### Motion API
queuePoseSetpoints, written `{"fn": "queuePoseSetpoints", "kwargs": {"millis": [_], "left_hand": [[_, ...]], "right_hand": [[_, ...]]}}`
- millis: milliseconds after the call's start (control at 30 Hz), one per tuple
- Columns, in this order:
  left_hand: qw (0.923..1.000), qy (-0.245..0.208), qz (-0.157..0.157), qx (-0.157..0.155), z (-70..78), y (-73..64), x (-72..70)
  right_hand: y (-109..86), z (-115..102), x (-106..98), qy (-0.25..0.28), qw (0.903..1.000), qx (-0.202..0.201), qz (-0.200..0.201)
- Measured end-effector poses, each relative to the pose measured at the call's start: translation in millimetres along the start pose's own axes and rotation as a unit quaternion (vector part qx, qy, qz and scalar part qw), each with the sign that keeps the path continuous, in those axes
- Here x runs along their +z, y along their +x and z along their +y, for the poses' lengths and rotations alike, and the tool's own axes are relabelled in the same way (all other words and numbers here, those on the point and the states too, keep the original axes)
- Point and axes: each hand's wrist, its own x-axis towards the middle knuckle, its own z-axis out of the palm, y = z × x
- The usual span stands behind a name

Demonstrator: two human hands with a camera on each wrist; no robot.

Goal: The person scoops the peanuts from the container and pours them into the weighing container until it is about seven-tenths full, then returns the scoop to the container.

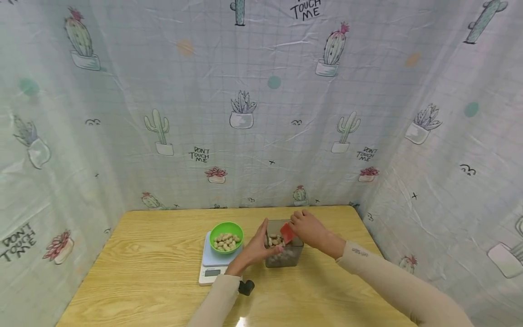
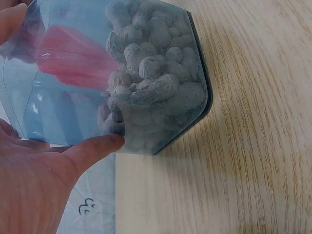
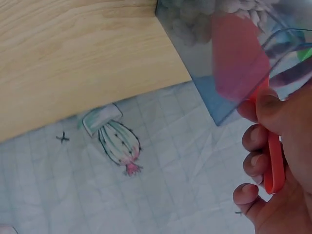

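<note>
A clear grey-tinted plastic box (image 1: pixel 283 260) holds unshelled peanuts (image 2: pixel 156 68). At its left side my left hand (image 1: pixel 257 247) grips it, thumb along the near wall and fingers spread toward the back. My right hand (image 1: pixel 309 229) holds a red scoop (image 1: pixel 288 233) by its handle, fingers wrapped round it in the right wrist view. The scoop's head is tilted down inside the box, seen through the wall in both wrist views. Left of the box, a green bowl (image 1: pixel 212 240) with peanuts in it stands on a white kitchen scale (image 1: pixel 206 276).
Everything stands on a wood-grain table (image 1: pixel 155 268). A cactus-print curtain (image 1: pixel 261 154) hangs behind it and along both sides. My left forearm passes close to the scale's right edge, with a small black device (image 1: pixel 246 287) at the wrist.
</note>
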Motion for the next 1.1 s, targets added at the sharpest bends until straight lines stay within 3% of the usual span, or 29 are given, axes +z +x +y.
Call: {"fn": "queuePoseSetpoints", "kwargs": {"millis": [167, 333, 467, 700, 900, 1100], "left_hand": [[1.0000, -0.002, 0.003, -0.009, 2.3, 0.1, -1.6], [0.9999, -0.003, 0.007, -0.009, 0.5, 3.0, -0.6], [1.0000, -0.008, 0.004, -0.003, -0.3, 3.4, 0.7], [1.0000, 0.003, 0.005, -0.006, -1.6, 3.3, -2.4], [1.0000, 0.006, 0.003, -0.005, -0.2, 3.3, -5.0], [0.9999, 0.011, -0.010, 0.002, 0.3, 0.8, -4.2]], "right_hand": [[10.1, -1.9, 7.4, 0.028, 0.9995, -0.010, 0.006], [16.5, -3.3, 11.5, 0.051, 0.9978, -0.036, -0.022], [13.4, -1.2, 12.8, 0.072, 0.9961, -0.031, -0.039], [11.5, 5.8, 10.4, 0.107, 0.9931, -0.045, -0.013], [14.6, 7.7, 8.1, 0.080, 0.9966, -0.014, -0.014], [16.2, -1.5, 12.3, 0.073, 0.9969, -0.029, 0.001]]}}
